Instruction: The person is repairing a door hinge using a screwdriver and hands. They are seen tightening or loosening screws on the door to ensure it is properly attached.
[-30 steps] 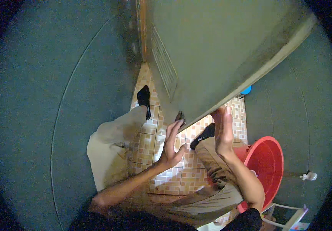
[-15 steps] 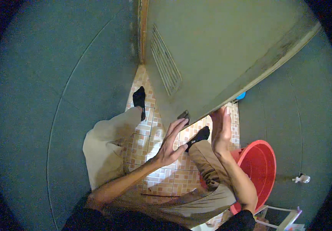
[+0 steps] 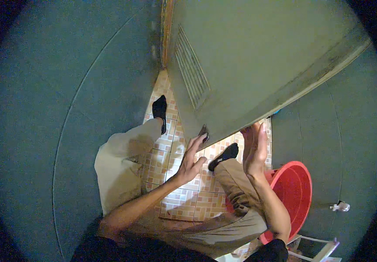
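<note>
A grey-green door (image 3: 267,56) with a slatted vent (image 3: 192,67) stands in front of me, its free edge slanting from the upper right toward the lower middle. My left hand (image 3: 190,161) reaches the door's near corner, fingers stretched and slightly bent. Its fingertips are at a small dark handle or latch (image 3: 203,133) and hold nothing that I can make out. My right hand (image 3: 256,148) is raised with fingers straight, its tips at the underside of the door's edge; part of its fingers is in shadow behind that edge.
A red tub (image 3: 291,198) stands at the right beside my right forearm. A tap (image 3: 340,206) juts from the dark right wall, above a white rack (image 3: 315,249). My black-socked feet (image 3: 159,107) are on the tiled floor (image 3: 184,198). A dark wall (image 3: 27,131) is close on the left.
The door's free edge has shifted slightly down and right, covering more of a blue object behind it. My left hand's fingertips have bent more around the dark handle. My right hand has moved slightly right.
</note>
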{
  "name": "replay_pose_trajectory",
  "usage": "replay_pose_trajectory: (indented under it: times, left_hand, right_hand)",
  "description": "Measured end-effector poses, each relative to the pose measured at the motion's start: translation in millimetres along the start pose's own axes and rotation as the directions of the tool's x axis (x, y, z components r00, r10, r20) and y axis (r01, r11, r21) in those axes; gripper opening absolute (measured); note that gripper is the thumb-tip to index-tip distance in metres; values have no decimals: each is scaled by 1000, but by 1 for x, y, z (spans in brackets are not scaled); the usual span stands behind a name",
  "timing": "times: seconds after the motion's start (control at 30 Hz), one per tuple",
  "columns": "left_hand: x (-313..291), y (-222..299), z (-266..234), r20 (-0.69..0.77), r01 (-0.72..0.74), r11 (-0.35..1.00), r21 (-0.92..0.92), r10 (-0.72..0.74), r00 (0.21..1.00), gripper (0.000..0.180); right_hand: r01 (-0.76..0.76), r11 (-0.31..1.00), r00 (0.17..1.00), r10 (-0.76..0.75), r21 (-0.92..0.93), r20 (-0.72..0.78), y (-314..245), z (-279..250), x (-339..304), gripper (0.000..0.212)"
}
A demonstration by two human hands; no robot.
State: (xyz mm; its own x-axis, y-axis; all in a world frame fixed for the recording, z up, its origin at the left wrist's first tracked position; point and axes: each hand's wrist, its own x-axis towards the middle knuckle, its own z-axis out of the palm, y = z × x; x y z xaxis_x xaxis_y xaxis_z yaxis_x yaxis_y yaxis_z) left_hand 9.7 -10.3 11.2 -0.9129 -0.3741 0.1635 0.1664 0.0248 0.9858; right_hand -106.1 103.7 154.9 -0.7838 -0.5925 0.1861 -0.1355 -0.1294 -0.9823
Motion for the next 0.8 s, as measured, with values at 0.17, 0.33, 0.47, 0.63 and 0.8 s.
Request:
replay_pose_trajectory:
  times: [0.17, 0.33, 0.47, 0.63, 0.8]
  left_hand:
    - [3, 11, 4, 14, -61, 998, -1, 61, 998, 76]
    - [13, 57, 0, 73, -175, 985, -1, 174, 982, 81]
    - [13, 62, -1, 91, -287, 957, 30, 283, 955, 84]
    - [2, 21, 2, 48, -247, 966, 82, 244, 969, 82]
    - [0, -5, 6, 32, -77, 996, -35, 78, 996, 77]
  right_hand:
    - [-3, 1000, 997, 4, 10, -73, 12, -4, 1, 66]
    - [67, 997, 997, -66, 24, -49, 17, -8, 3, 66]
    - [1, 1000, 997, -2, -7, -72, 11, -5, -2, 65]
    - [23, 1000, 999, -22, 1, -40, 11, -2, -3, 65]
    - [53, 998, 995, -51, 23, -88, 4, 3, -1, 65]
